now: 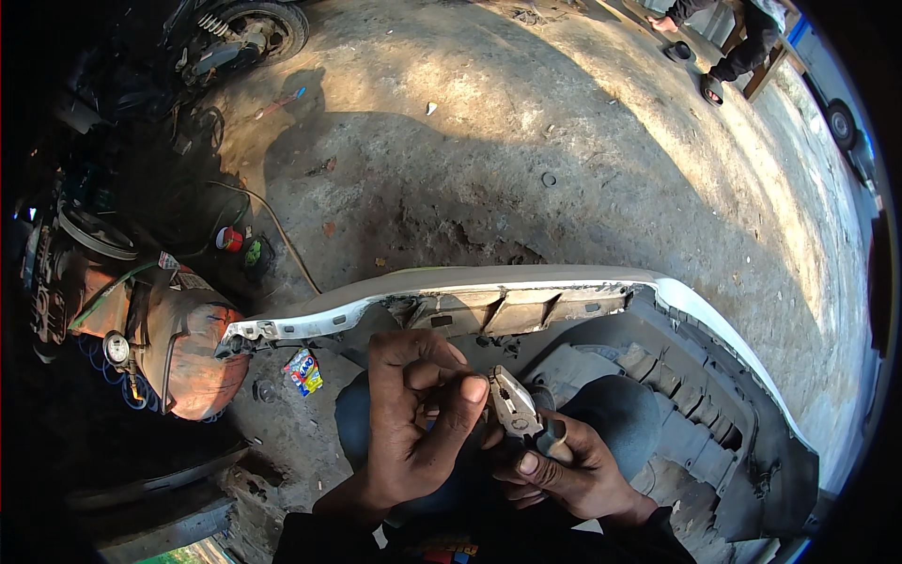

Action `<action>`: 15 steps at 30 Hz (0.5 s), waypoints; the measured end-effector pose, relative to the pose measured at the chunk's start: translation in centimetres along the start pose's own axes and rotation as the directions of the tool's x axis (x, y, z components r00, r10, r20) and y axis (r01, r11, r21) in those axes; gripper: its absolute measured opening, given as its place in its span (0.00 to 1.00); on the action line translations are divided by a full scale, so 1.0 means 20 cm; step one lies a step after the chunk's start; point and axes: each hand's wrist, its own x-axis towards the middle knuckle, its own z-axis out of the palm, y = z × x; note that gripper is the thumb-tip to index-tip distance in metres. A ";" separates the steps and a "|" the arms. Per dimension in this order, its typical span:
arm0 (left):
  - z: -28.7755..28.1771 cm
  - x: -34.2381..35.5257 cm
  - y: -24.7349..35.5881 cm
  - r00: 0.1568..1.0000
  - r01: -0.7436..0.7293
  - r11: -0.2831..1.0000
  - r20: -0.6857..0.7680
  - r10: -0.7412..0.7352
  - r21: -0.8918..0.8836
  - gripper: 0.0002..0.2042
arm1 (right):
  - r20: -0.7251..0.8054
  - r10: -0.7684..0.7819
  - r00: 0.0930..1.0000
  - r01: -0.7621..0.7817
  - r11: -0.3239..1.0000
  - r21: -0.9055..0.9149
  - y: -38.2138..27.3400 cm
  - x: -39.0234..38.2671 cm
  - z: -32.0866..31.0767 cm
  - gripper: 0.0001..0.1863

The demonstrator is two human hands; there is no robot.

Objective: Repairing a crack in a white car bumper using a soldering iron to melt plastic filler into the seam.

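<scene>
My right hand (573,475) is wrapped round the handles of a pair of pliers (515,406), whose metal jaws point up and to the left. Close by the jaw tips, my left hand (413,414) is closed, its thumb and forefinger pressed together. Whatever is in that pinch, if anything, is too small to make out. Beyond both hands a car bumper (564,305) curves across, with its ribbed inner side toward me and a white edge. It runs down the right side past my knees (615,418).
An orange compressor tank (202,362) with a gauge (116,348) stands at left. Near it lie a hose (277,226), a red can (228,239) and a colourful packet (303,371). A motorcycle wheel (272,33) is at far left. Another person (742,52) sits at far right.
</scene>
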 end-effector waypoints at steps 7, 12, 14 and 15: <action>0.03 -0.02 -0.02 0.997 -0.076 0.940 0.051 0.063 0.332 0.18 | -0.147 -0.141 0.979 0.108 0.971 -0.212 0.05 0.01 0.00 0.20; 0.06 -0.02 -0.04 0.996 -0.086 0.871 0.021 0.087 0.483 0.18 | -0.243 -0.226 0.943 0.116 0.911 -0.395 0.11 0.03 -0.01 0.22; 0.09 -0.01 -0.03 0.992 -0.121 0.827 0.035 0.122 0.550 0.17 | -0.283 -0.269 0.921 0.119 0.884 -0.453 0.10 0.01 -0.01 0.23; 0.09 -0.01 -0.03 0.992 -0.120 0.824 0.032 0.123 0.553 0.17 | -0.289 -0.271 0.918 0.108 0.874 -0.474 0.10 0.01 -0.01 0.23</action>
